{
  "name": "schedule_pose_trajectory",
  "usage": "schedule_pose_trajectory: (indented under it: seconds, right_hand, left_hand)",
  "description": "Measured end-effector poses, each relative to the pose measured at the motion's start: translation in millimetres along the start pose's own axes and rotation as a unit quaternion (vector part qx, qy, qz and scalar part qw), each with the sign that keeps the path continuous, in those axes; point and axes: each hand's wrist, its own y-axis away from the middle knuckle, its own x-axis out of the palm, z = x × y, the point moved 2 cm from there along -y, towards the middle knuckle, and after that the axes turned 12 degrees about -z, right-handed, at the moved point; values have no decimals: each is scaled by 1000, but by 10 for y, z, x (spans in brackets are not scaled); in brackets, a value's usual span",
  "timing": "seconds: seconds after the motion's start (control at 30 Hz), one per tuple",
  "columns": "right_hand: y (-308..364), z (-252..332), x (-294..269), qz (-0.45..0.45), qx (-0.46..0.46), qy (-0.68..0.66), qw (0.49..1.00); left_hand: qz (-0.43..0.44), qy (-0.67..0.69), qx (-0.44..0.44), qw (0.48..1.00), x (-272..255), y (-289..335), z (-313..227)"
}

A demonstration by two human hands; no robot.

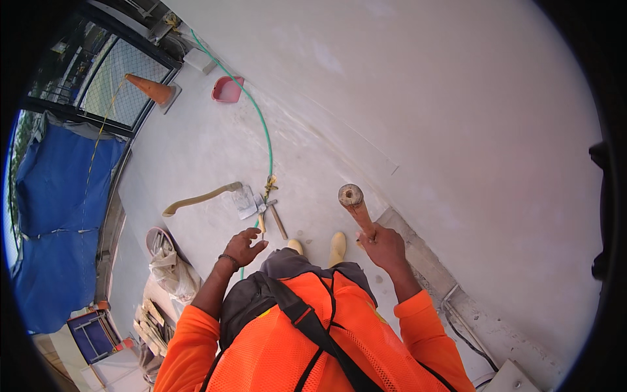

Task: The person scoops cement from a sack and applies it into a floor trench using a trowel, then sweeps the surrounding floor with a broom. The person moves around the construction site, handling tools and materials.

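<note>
In my right hand (384,248) is a thick wooden tool handle (358,212), its round, worn end pointing up towards me. Whatever is at its lower end is hidden. My left hand (242,249) hangs with its fingers apart and nothing in them. On the floor just beyond it lie a hammer (279,220) and a trowel (262,219) with a light wooden grip. Beside them rests a tool with a long curved handle (199,200) and a flat grey blade (245,202).
A green hose (262,121) crosses the floor to a brass fitting (272,183). Farther off are a pink-red dustpan (227,89) and an orange cone (151,89). A pale wall (483,130) rises at right. Stuffed sacks (172,271) and a blue tarp (62,209) are at left.
</note>
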Motion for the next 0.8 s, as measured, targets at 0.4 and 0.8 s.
schedule_pose_trajectory:
  seconds: [0.4,0.8]
  right_hand:
    - [-1869,1174,763,-1,21,-135,991]
    - [-3383,861,1569,-76,330,-319,885]
  left_hand:
    - [-48,166,-278,945,1591,1775,3074]
    - [-118,461,-355,805,1972,1987,3209]
